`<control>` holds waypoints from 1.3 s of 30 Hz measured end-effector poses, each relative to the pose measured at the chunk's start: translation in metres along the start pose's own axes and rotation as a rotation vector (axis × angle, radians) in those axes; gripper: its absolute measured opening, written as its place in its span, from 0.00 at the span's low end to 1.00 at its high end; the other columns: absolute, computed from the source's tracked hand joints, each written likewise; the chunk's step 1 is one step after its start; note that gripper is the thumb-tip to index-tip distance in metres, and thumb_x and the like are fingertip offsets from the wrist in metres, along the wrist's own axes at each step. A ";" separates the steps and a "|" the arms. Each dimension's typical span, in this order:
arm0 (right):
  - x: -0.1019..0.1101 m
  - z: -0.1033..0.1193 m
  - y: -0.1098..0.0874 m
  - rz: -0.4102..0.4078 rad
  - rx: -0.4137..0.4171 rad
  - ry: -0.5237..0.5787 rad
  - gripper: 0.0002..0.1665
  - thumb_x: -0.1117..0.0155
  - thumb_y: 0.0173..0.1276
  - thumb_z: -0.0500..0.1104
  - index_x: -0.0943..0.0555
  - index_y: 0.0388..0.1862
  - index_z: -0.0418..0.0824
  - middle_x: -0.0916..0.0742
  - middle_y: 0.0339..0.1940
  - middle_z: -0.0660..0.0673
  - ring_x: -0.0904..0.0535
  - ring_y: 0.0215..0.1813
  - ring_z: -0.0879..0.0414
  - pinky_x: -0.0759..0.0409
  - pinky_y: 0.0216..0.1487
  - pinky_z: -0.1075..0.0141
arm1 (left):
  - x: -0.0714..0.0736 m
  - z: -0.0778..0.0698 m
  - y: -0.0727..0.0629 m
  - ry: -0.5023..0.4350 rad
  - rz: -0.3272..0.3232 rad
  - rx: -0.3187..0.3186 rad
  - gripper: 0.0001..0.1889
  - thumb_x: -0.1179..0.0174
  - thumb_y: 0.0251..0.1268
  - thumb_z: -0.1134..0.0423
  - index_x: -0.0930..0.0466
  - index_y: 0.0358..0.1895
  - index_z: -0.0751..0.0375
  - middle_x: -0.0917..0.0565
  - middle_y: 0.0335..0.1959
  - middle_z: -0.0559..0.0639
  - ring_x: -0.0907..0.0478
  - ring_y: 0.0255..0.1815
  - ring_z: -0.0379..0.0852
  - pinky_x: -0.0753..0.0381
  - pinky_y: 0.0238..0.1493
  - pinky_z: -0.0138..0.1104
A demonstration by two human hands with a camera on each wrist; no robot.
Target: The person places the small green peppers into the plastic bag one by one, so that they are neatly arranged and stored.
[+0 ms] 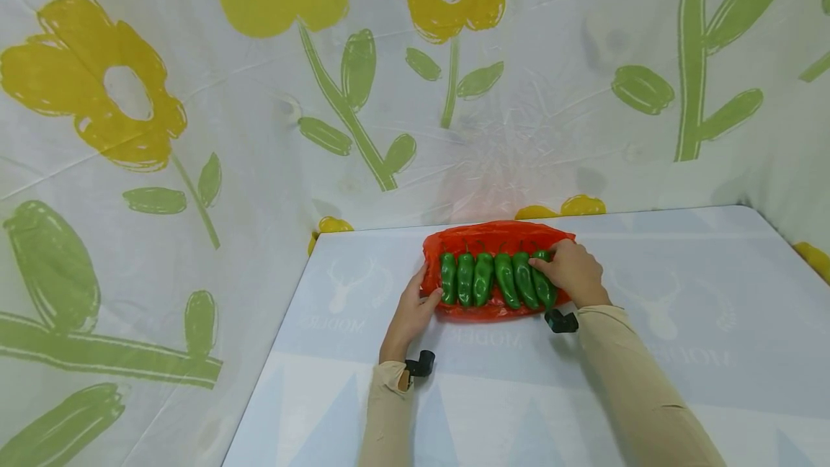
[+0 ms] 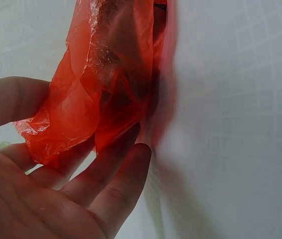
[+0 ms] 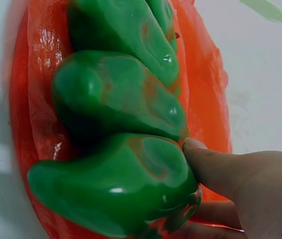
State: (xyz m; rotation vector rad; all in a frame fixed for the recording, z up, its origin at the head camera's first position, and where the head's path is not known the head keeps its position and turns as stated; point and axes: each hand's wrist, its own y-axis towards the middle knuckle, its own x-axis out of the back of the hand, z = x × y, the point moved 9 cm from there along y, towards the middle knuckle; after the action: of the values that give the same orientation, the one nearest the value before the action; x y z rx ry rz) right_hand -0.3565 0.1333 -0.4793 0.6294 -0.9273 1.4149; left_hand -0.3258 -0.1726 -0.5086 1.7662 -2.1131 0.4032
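Several green peppers [image 1: 483, 279] lie side by side in a row inside an opened red plastic bag [image 1: 496, 231]. My left hand [image 1: 411, 316] holds the bag's left end, thumb on one side and fingers curved along the other. In the left wrist view, the crumpled bag [image 2: 76, 104] sits between that thumb and the fingers. My right hand [image 1: 576, 272] grips the stem end of the rightmost pepper [image 1: 543, 285]. From the right wrist, this pepper [image 3: 111, 189] touches its neighbour [image 3: 121, 94], and my fingertips behind it are hidden.
The bag rests on a pale table [image 1: 519, 395] with printed deer heads, near its back edge. A flower-patterned sheet [image 1: 246, 128] hangs behind and to the left. Small black wrist cameras [image 1: 561, 321] hang under both wrists, close to the table.
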 end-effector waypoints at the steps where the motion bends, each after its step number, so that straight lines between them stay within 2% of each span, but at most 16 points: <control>1: 0.000 0.000 0.000 -0.004 0.000 -0.003 0.25 0.32 0.69 0.57 0.22 0.24 0.39 0.23 0.19 0.48 0.23 0.29 0.49 0.25 0.27 0.63 | 0.000 0.000 0.000 0.001 -0.001 0.001 0.37 0.45 0.77 0.61 0.48 0.84 0.59 0.40 0.82 0.62 0.36 0.80 0.63 0.26 0.74 0.56; 10: -0.004 -0.001 0.001 -0.030 -0.001 -0.012 0.26 0.32 0.69 0.59 0.25 0.23 0.41 0.27 0.18 0.48 0.24 0.29 0.50 0.27 0.26 0.62 | 0.001 0.001 0.000 0.011 -0.003 0.025 0.37 0.45 0.77 0.60 0.49 0.84 0.58 0.41 0.84 0.59 0.38 0.81 0.61 0.27 0.75 0.55; 17: -0.006 -0.002 -0.001 -0.035 -0.001 -0.017 0.26 0.33 0.70 0.60 0.24 0.25 0.41 0.29 0.18 0.49 0.26 0.28 0.51 0.30 0.25 0.63 | 0.002 0.000 -0.002 0.010 -0.003 -0.001 0.37 0.45 0.77 0.60 0.48 0.84 0.61 0.41 0.83 0.63 0.37 0.80 0.62 0.26 0.74 0.56; 24: -0.005 -0.002 -0.004 -0.047 -0.008 -0.017 0.26 0.32 0.69 0.60 0.22 0.29 0.38 0.30 0.18 0.49 0.27 0.26 0.51 0.31 0.25 0.64 | 0.002 0.001 -0.002 0.007 -0.004 0.004 0.37 0.45 0.77 0.60 0.48 0.83 0.61 0.41 0.83 0.63 0.38 0.81 0.63 0.26 0.73 0.56; 31: -0.005 -0.001 -0.006 -0.054 -0.027 -0.023 0.28 0.31 0.69 0.60 0.27 0.24 0.40 0.29 0.18 0.48 0.26 0.25 0.51 0.31 0.25 0.64 | 0.002 0.003 -0.002 0.015 -0.005 0.018 0.37 0.45 0.77 0.59 0.48 0.84 0.60 0.40 0.83 0.62 0.37 0.80 0.62 0.27 0.74 0.56; 39: -0.002 0.001 -0.008 -0.075 -0.015 -0.013 0.27 0.32 0.70 0.59 0.26 0.24 0.39 0.27 0.16 0.48 0.25 0.22 0.51 0.28 0.22 0.64 | 0.001 0.000 -0.001 0.018 0.001 0.010 0.38 0.44 0.77 0.59 0.49 0.84 0.60 0.40 0.83 0.61 0.36 0.79 0.61 0.26 0.74 0.55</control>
State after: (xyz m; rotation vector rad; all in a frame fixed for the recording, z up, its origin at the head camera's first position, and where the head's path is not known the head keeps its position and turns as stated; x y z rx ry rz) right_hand -0.3490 0.1305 -0.4789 0.6565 -0.9151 1.3369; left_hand -0.3246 -0.1741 -0.5080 1.7606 -2.1035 0.4290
